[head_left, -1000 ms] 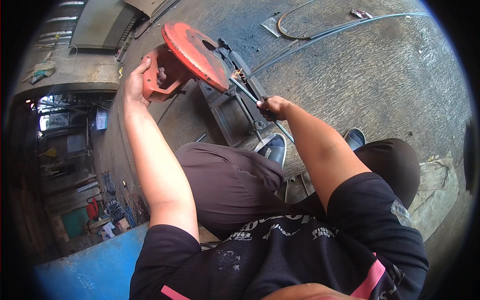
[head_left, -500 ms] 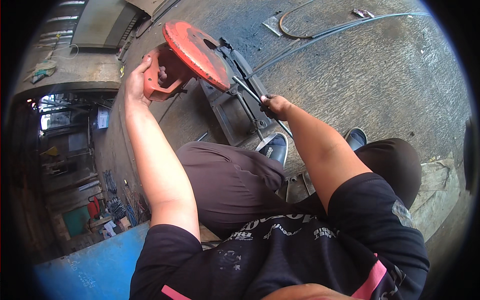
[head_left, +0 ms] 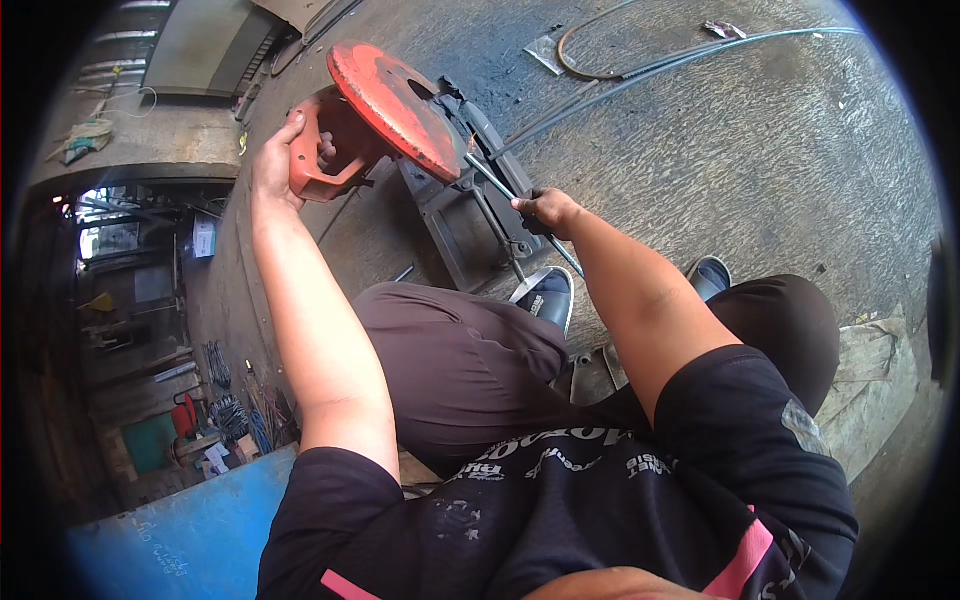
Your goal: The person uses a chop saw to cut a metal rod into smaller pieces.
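Above rough grey floor [head_left: 720, 150] — gripping orange-red loop handle [head_left: 302, 162] in left hand [head_left: 275, 165], grasping slim grey metal rod [head_left: 491, 177] in right hand [head_left: 547, 210]

The round guard [head_left: 395, 118] glows red-orange to me, scuffed dark along its rim, its handle [head_left: 303, 158] a similar orange-red. The rod [head_left: 490, 178] is silvery grey, the machine base [head_left: 465, 232] darker grey. I see a black shirt [head_left: 570, 500] with white lettering and pink stripes, dark brown trousers [head_left: 450, 340], and a mottled grey floor [head_left: 740, 160].

Scuffed red saw [head_left: 393, 112], slanted metal rod [head_left: 490, 177]
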Available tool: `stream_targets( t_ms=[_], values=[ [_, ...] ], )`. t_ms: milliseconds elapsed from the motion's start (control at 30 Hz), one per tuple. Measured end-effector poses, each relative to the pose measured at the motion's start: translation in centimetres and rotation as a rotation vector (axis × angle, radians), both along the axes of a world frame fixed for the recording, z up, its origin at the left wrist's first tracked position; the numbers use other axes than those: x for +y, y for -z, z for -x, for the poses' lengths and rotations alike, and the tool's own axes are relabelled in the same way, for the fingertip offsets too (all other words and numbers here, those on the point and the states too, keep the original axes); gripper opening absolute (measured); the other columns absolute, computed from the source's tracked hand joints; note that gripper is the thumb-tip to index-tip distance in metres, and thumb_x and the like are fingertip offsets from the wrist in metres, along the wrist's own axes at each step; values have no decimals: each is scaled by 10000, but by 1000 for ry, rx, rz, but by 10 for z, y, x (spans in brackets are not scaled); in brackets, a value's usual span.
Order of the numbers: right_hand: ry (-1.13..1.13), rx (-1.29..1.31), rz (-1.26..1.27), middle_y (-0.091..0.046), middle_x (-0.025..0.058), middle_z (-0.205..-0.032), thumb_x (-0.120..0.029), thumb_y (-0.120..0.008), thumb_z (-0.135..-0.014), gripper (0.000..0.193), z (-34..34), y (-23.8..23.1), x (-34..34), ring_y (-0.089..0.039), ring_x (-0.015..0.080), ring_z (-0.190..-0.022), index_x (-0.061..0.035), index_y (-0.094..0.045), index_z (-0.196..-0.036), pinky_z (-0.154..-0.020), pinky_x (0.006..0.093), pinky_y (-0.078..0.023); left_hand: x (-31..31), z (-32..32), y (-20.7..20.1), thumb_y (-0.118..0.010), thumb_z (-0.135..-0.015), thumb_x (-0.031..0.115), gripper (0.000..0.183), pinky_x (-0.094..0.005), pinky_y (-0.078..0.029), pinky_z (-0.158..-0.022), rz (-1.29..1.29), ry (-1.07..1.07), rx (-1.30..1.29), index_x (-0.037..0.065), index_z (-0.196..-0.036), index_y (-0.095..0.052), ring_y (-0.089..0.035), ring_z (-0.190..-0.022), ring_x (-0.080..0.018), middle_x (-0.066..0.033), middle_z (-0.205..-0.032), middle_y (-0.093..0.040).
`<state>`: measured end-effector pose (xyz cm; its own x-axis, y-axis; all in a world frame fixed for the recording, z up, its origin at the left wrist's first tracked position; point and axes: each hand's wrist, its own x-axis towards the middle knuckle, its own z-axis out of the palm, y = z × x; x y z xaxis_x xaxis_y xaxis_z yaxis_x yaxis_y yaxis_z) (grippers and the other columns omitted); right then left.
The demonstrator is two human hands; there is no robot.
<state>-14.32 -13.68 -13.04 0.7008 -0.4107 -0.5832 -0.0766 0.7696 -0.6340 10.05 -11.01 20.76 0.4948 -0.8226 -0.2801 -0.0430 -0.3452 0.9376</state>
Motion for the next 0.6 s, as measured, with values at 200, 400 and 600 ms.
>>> stream_targets(
  t_ms=[200, 400, 600],
  values=[
    [-9, 59, 62, -546, 54, -673, -239, -742, -795, 272, -1, -6, 1, -494, 143, -520, -54, -559, -875, -452, 280, -389, 0, 2, -1, -564, -908, 283, 397, -302, -505, -627, -9, -21, -15, -11, -1169, -511, -577, -685, -188, -108, -846, -588],
    [15, 61, 98, -561, 70, -679, -218, -778, -753, 309, -7, -5, 2, -480, 148, -510, -34, -563, -879, -448, 293, -382, 0, 1, 1, -573, -902, 292, 402, -299, -505, -610, -7, -45, 4, -13, -1158, -514, -582, -681, -191, -108, -850, -590],
    [18, 88, 112, -545, 64, -656, -204, -778, -751, 301, -7, -4, 1, -472, 152, -504, -42, -545, -849, -448, 301, -374, 0, 1, -1, -566, -906, 304, 399, -288, -493, -589, -25, -41, -14, -12, -1144, -521, -586, -671, -190, -102, -839, -599]
  ],
)
